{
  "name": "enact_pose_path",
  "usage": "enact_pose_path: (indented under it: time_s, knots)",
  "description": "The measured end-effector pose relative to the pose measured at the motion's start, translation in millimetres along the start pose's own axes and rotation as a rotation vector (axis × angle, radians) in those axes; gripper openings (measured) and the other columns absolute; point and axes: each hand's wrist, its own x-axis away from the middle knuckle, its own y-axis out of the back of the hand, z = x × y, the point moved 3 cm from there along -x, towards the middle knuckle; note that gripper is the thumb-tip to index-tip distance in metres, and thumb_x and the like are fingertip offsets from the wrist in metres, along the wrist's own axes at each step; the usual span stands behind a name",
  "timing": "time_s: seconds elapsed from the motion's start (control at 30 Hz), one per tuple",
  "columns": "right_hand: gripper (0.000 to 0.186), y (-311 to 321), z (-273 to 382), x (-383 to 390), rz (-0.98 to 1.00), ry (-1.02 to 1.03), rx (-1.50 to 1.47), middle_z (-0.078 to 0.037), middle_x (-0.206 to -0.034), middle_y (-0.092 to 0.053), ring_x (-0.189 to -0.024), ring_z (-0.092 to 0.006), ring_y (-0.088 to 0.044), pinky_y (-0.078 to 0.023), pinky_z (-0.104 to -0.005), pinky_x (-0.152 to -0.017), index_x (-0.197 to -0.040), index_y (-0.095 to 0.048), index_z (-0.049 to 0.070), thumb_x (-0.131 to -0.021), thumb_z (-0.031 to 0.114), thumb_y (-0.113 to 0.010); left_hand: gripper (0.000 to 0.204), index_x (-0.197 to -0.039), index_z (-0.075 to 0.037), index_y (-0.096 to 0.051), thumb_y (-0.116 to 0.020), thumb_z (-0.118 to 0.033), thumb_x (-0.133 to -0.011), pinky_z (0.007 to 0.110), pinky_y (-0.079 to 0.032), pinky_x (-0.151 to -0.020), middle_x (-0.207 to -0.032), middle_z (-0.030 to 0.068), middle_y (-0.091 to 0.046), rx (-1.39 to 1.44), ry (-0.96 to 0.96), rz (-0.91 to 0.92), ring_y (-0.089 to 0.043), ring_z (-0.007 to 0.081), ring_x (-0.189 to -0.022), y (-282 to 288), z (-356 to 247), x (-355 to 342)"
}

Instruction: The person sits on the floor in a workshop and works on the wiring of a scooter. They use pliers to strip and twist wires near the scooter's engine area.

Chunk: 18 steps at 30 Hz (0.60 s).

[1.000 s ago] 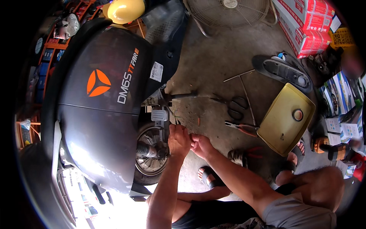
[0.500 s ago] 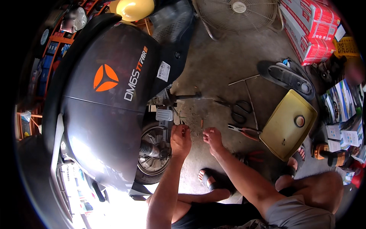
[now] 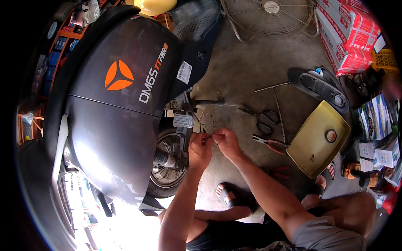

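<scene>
My left hand is closed, with thumb and fingertips pinched together, just right of the rear wheel of a dark grey scooter. Against its fingertips, my right hand is pinched shut too. Whatever small thing lies between the fingertips is too small to make out. A ribbed grey footrest sticks out from the scooter just above my left hand. Thin wire-like strands show on the floor side of it. Right of my hands lie black-handled scissors and red-handled pliers.
A T-shaped wrench lies beside the scissors. Farther right, a yellow tray holds a tape roll. Beyond it lies a black plastic cover. A floor fan and red-white boxes stand at the back.
My right hand has moved left and slightly up, so its fingertips now meet my left hand's. The reddish-brown strip seen by my right fingers no longer shows. The view has shifted slightly.
</scene>
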Motion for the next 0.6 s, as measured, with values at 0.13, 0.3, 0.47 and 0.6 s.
enact_pose_path:
  time_s: [0.13, 0.3, 0.47, 0.6]
  knots:
    - [0.004, -5, 5, 3, 0.004, -0.084, -0.143, -0.001, -0.074, -0.059, -0.068, -0.0072, -0.052, -0.041, -0.0224, -0.06, -0.081, -0.06, 0.002, -0.079, 0.006, -0.061, 0.007, -0.082, -0.002, -0.061, -0.062, -0.005, -0.076, 0.035, -0.048, -0.064, -0.081, 0.0131, -0.055, -0.023, -0.003, 0.022, -0.059, 0.027, -0.07, 3, 1, 1]
    - [0.006, -2, 1, -1, -0.003, -0.112, -0.319, 0.0, -0.077, -0.06, -0.07, -0.0078, -0.051, -0.039, -0.0226, -0.064, -0.083, -0.061, 0.004, -0.08, 0.009, -0.06, 0.006, -0.082, -0.003, -0.061, -0.061, -0.004, -0.076, 0.035, -0.048, -0.064, -0.081, 0.0129, -0.054, -0.01, -0.023, 0.04, -0.059, 0.0269, -0.07, 1, -2, -1]
    - [0.009, 7, 10, -3, -0.063, -0.086, -0.299, 0.0, -0.078, -0.059, -0.072, -0.008, -0.051, -0.04, -0.0233, -0.066, -0.086, -0.063, 0.003, -0.082, 0.01, -0.059, 0.007, -0.083, -0.003, -0.061, -0.062, -0.004, -0.076, 0.035, -0.048, -0.063, -0.08, 0.0127, -0.055, 0.022, -0.001, 0.031, -0.06, 0.0263, -0.069, 3, 1, 1]
    - [0.01, 5, 9, 3, 0.033, -0.063, -0.206, -0.001, -0.079, -0.06, -0.073, -0.008, -0.052, -0.041, -0.023, -0.066, -0.087, -0.064, 0.002, -0.081, 0.009, -0.061, 0.007, -0.083, -0.003, -0.061, -0.062, -0.003, -0.076, 0.034, -0.048, -0.062, -0.08, 0.0126, -0.055, 0.003, -0.031, 0.011, -0.06, 0.0258, -0.067, 3, 0, 1]
